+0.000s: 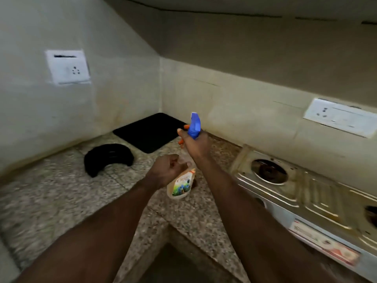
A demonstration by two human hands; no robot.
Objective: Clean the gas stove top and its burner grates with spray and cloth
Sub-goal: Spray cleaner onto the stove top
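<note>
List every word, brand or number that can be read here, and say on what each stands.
"Clean": on the label of the spray bottle, somewhat blurred; the small print below it is unreadable.
The sticker on the front of the stove: red and white, too blurred to read.
The left wall socket and the right wall socket: no text visible.

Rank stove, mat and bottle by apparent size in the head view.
1. stove, even though the frame cuts it off.
2. mat.
3. bottle; it is nearer the camera, so mat versus bottle is unsure.
</note>
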